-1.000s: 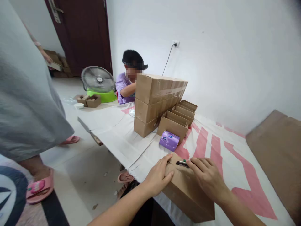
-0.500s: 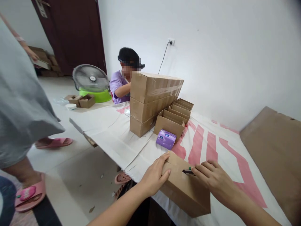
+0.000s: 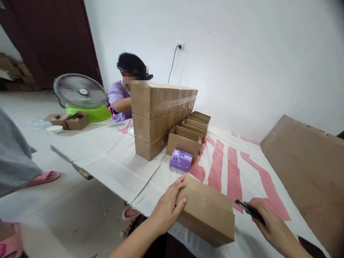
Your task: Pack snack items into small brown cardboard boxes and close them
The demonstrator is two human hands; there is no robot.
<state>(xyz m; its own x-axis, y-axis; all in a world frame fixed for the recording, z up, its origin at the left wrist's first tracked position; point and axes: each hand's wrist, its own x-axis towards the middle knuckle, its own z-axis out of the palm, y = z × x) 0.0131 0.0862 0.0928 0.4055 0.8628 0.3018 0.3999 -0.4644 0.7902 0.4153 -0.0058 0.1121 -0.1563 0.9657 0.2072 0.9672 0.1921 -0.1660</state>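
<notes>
At the lower centre of the frame, a closed cardboard box [image 3: 206, 211] was seen lying on the near edge of a white cloth with pink stripes [image 3: 228, 168]. Its left end was clasped by the left hand [image 3: 168, 209], with the thumb laid along the top and the fingers curled onto the front face. At the lower right, just clear of the box's right end, a dark slim tool [image 3: 248, 208] was gripped in the closed fingers of the right hand [image 3: 271, 225].

Beyond the box, near the middle of the frame, a purple pack [image 3: 181, 159] was found lying on the cloth, touching the nearest of a row of open cartons [image 3: 188, 134]. A stack of closed cartons [image 3: 158, 118] was set just left of that row. A flat cardboard sheet [image 3: 303, 161] was spread at the right. Behind the stack a seated person in purple [image 3: 119, 100] was partly hidden, and a fan [image 3: 80, 91] was seen on the floor at the left.
</notes>
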